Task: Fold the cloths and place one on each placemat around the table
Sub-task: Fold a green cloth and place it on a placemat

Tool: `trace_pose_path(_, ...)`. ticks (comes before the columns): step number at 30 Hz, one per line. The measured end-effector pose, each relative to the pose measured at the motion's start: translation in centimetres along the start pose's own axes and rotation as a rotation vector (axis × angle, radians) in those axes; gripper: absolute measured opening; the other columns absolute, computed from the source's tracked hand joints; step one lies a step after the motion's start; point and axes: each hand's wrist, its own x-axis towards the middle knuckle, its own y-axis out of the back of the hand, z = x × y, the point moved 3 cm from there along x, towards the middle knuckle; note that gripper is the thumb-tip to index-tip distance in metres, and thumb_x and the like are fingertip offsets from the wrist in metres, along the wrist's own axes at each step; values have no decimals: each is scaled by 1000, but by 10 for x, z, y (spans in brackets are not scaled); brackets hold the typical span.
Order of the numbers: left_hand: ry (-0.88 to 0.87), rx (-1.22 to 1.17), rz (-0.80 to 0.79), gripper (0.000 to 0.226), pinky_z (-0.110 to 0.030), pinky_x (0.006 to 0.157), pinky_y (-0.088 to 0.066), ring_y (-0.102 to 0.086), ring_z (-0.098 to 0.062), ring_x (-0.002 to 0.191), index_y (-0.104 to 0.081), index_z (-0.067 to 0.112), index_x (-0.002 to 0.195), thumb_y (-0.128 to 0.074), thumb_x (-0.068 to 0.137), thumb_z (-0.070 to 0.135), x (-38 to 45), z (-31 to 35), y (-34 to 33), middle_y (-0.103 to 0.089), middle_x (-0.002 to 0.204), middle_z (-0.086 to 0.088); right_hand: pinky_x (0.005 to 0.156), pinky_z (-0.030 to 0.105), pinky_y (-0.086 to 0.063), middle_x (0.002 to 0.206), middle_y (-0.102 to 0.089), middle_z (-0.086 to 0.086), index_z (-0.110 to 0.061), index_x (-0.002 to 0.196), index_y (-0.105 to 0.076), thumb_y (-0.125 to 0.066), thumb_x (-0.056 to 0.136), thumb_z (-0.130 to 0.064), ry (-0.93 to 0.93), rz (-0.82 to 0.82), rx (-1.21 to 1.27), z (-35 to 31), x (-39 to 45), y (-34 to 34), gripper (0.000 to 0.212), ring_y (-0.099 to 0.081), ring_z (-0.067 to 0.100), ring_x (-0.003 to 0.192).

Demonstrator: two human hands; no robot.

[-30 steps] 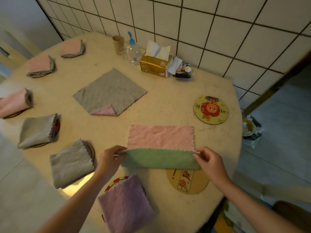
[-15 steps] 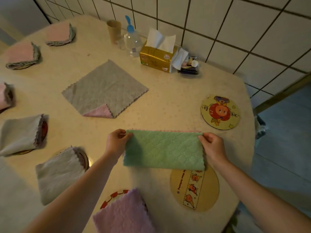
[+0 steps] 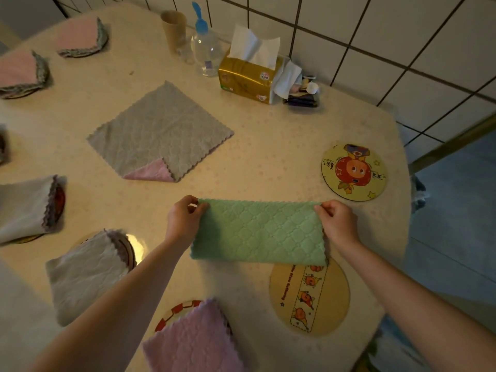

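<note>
A green cloth (image 3: 259, 232) lies folded in half on the table, its near edge over a round yellow placemat (image 3: 310, 298). My left hand (image 3: 183, 218) pinches its far left corner and my right hand (image 3: 336, 221) pinches its far right corner. A grey cloth (image 3: 158, 130) with one pink corner turned up lies flat in the middle. A second round placemat (image 3: 354, 171) with a cartoon picture sits bare at the right. Folded cloths rest on placemats: a purple one (image 3: 193, 342) near me, grey ones (image 3: 83, 272) (image 3: 26, 208) at left, pink ones (image 3: 18, 69) (image 3: 79, 36) far left.
By the tiled wall stand a paper cup (image 3: 174, 29), a clear bottle with a blue cap (image 3: 205, 49), a gold tissue box (image 3: 248, 76) and some small items (image 3: 304, 93). The table edge (image 3: 402, 210) drops to a blue floor at the right.
Both hands carried the near edge of the cloth away from me over the pink side, so the cloth now shows green and is half as deep. The view has tilted closer.
</note>
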Motion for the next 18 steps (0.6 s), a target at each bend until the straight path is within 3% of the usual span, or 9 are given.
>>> trace_pose_path(6, 14, 12, 32, 24, -34, 77, -47, -57, -24, 91, -65, 13, 106, -60, 92, 31, 3, 2, -2, -64, 102, -8, 70, 24, -41, 84, -63, 1, -6, 94, -66, -60, 90, -24, 0, 7, -70, -7, 4, -1, 19, -57, 15, 79)
trace_pose_path(11, 12, 83, 55, 23, -33, 77, -48, -57, -23, 91, -62, 13, 110, -56, 94, 27, 0, 13, 4, -64, 106, -10, 68, 30, -47, 87, -60, 2, -9, 94, -57, -57, 92, -28, -15, -15, -96, -16, 7, 4, 19, -60, 21, 82)
trace_pose_path(15, -352, 377, 138, 29, -36, 85, -49, -53, -23, 107, -57, 12, 121, -57, 92, 17, -36, 24, 14, -58, 119, -6, 74, 38, -55, 104, -59, 5, -10, 110, -50, -51, 95, -24, 180, -51, -203, -28, -7, 24, 21, -60, 18, 86)
trace_pose_path(18, -671, 413, -43, 36, -41, 98, -48, -51, -25, 119, -58, 9, 124, -58, 88, 11, -85, 18, -8, -57, 127, -8, 84, 25, -48, 123, -47, 2, -11, 123, -48, -43, 97, -17, 462, -203, -436, -29, -45, 22, 27, -52, 14, 106)
